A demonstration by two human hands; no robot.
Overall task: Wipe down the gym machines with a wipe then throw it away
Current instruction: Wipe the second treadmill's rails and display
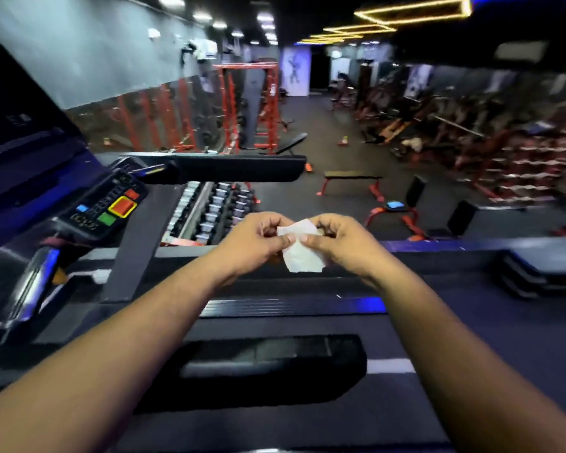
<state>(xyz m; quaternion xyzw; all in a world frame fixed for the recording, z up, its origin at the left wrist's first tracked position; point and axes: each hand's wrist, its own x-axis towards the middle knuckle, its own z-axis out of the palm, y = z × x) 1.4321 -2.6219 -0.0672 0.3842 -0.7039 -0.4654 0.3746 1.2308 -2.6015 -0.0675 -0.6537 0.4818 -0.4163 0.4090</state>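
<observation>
A small white wipe (pixel 303 253) hangs between both of my hands at the centre of the view. My left hand (pixel 257 243) pinches its upper left edge with thumb and curled fingers. My right hand (pixel 337 241) pinches its upper right edge the same way. Both hands are held out over the front of a black treadmill (pixel 275 358). The treadmill's control panel (pixel 107 207), with red, green and blue buttons, lies to the left, and its padded handrail (pixel 236 166) runs across above it.
A dumbbell rack (pixel 209 210) stands just beyond the treadmill. Red-legged flat benches (pixel 352 181) sit on the open dark floor ahead. Red squat racks (pixel 252 106) line the left wall, and red machines and weight racks (pixel 520 168) fill the right side.
</observation>
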